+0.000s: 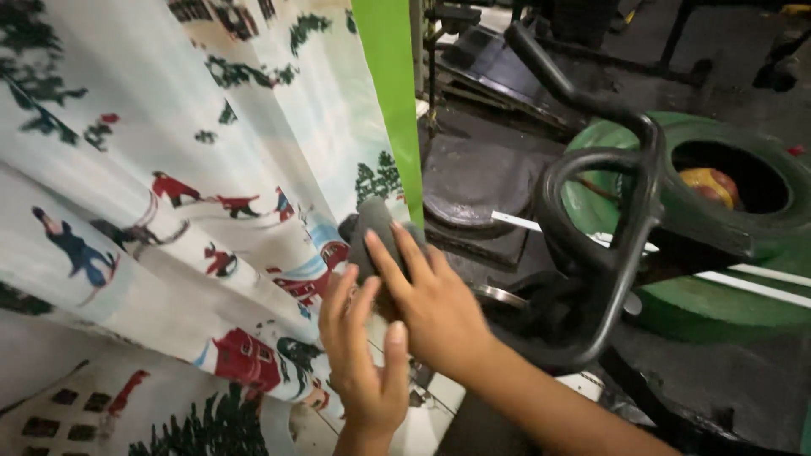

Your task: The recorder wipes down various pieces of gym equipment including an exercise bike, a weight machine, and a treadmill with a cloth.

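Observation:
A dark grey rounded grip (370, 230) sticks out at the edge of a hanging printed cloth (169, 169). My right hand (427, 300) lies over this grip with the fingers wrapped on it. My left hand (365, 355) rises from below, fingers spread, and touches the underside of the same grip beside the right hand. The cloth is white with small skiers, red houses and dark trees, and it has a bright green border (390, 84). What the grip is fixed to is hidden by my hands and the cloth.
A black tubular loop frame (625, 211) stands just right of my hands. Behind it lies a green-painted tyre (743, 253) with a red and yellow ball (711, 184) in its hole. A dark round weight plate (473, 181) rests on a black bench.

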